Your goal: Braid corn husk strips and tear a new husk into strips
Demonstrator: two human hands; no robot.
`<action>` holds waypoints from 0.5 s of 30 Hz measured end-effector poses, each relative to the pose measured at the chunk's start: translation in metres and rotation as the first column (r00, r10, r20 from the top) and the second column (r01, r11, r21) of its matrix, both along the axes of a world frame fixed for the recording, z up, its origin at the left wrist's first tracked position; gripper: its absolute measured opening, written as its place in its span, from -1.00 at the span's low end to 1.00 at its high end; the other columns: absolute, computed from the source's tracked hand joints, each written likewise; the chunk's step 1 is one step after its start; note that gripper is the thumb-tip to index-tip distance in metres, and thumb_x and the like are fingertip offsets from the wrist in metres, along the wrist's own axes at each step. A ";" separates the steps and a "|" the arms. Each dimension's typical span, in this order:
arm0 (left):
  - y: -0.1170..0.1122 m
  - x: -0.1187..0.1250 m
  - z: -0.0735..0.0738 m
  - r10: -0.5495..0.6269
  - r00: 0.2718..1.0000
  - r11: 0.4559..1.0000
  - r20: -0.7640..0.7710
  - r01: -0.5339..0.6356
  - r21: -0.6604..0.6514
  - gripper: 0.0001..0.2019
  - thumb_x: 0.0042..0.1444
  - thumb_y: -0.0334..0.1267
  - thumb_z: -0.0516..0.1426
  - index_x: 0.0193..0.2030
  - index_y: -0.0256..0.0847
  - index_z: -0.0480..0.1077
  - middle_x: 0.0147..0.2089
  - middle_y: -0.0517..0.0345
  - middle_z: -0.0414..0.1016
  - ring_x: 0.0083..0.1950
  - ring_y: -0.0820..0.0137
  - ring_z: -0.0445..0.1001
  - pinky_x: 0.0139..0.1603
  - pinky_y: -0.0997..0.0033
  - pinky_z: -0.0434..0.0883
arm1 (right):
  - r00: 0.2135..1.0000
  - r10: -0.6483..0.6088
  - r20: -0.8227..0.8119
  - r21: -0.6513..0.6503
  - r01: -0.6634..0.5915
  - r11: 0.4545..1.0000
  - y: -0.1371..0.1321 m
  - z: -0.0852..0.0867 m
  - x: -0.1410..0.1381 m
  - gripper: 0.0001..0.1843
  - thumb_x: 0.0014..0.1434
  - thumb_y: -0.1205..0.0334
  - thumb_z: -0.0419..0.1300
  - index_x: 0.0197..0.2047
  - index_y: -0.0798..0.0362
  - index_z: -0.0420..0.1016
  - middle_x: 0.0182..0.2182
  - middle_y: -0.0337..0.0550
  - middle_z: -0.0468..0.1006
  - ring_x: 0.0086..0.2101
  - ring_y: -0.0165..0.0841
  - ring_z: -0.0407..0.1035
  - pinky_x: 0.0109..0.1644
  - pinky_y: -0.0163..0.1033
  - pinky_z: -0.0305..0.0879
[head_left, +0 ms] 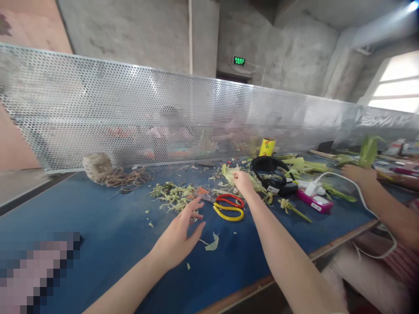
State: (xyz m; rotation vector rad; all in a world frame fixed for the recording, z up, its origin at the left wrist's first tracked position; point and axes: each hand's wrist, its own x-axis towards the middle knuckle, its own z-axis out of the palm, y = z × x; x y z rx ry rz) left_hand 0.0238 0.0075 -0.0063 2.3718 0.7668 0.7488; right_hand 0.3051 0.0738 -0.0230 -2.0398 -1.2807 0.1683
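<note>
My left hand hovers over the near side of the blue table, fingers apart, holding nothing. Farther forward, my right hand is closed in a pinch on a pale green leafy piece at the edge of a heap of scraps. Between my hands lies a pair of scissors with one red and one yellow handle loop, its blades pointing left. Beyond my left fingertips is a pile of shredded pale green plant scraps. A thin whitish scrap lies right of my left hand.
A perforated metal screen runs along the back. Near it are a stone block, tangled twine and a yellow can. To the right lie a black headset and a purple power strip; a co-worker's hand holds leaves.
</note>
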 end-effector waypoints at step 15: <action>0.003 0.003 -0.009 0.017 1.000 0.999 0.014 -0.017 -0.033 -0.61 0.13 -0.25 -0.07 0.13 -0.10 0.01 0.04 0.00 0.32 -0.07 0.34 0.40 -0.10 0.25 0.41 | 0.847 0.131 -0.515 0.371 0.083 0.925 -0.005 0.012 0.027 -0.68 0.17 0.19 0.06 -0.02 0.12 0.27 -0.09 -0.07 0.36 -0.18 -0.31 0.34 -0.16 -0.09 0.32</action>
